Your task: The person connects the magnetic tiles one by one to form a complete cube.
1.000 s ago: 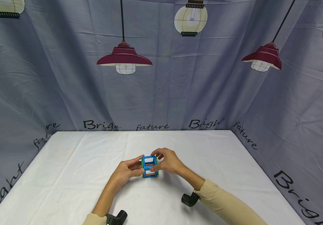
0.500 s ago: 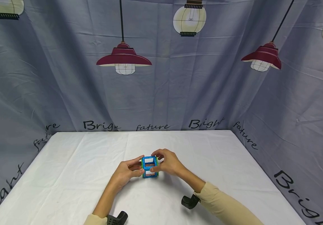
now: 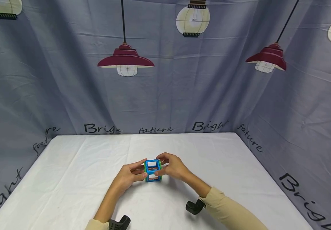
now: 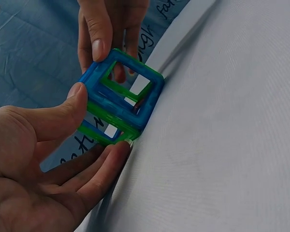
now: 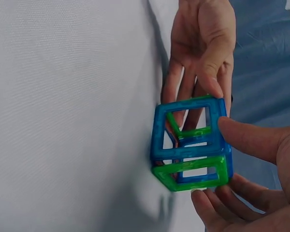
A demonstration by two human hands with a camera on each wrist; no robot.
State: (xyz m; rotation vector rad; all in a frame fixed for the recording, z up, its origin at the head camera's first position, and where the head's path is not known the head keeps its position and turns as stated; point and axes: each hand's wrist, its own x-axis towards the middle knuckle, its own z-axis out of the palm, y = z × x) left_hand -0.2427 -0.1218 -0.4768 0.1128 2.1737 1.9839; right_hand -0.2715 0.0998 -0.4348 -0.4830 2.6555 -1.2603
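A small cube of magnetic tiles (image 3: pixel 153 171) stands on the white table, built from blue and green open square frames. Something reddish shows low inside the cube (image 5: pixel 184 155) in the right wrist view. From the left side, my left hand (image 3: pixel 126 177) holds it, thumb at the near upper edge and fingers along the side. My right hand (image 3: pixel 176 166) grips the opposite side, with its thumb on the near upper edge and its fingers behind. In the left wrist view, the left thumb (image 4: pixel 67 108) touches a corner of the blue frame.
White cloth covers the table (image 3: pixel 76 179) around the cube. Behind and beside it hangs a grey-blue curtain (image 3: pixel 159 92) printed with lamps and lettering. Black wrist cameras sit on the left cuff (image 3: pixel 120 223) and right cuff (image 3: pixel 194 206).
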